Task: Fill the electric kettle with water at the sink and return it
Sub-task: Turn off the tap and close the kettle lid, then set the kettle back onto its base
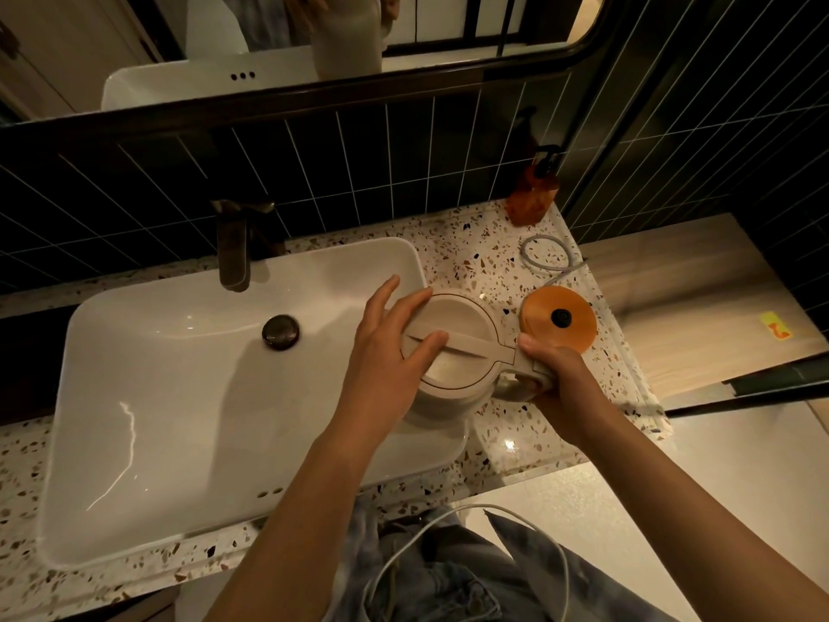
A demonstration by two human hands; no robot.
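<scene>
I judge that I am at the step of opening the kettle (453,347) before filling; the lid looks closed, though the dim light makes this hard to confirm. My right hand (560,388) has a closed grip around the handle, holding the kettle at the right edge of the sink (179,397), partly over the counter (502,262). My left hand (386,365) lies open and flat on the lid, fingers spread, holding nothing. The orange base (558,318) sits just beyond the right grip. The next move calls for lifting the lid, then carrying the kettle left toward the faucet (233,249).
</scene>
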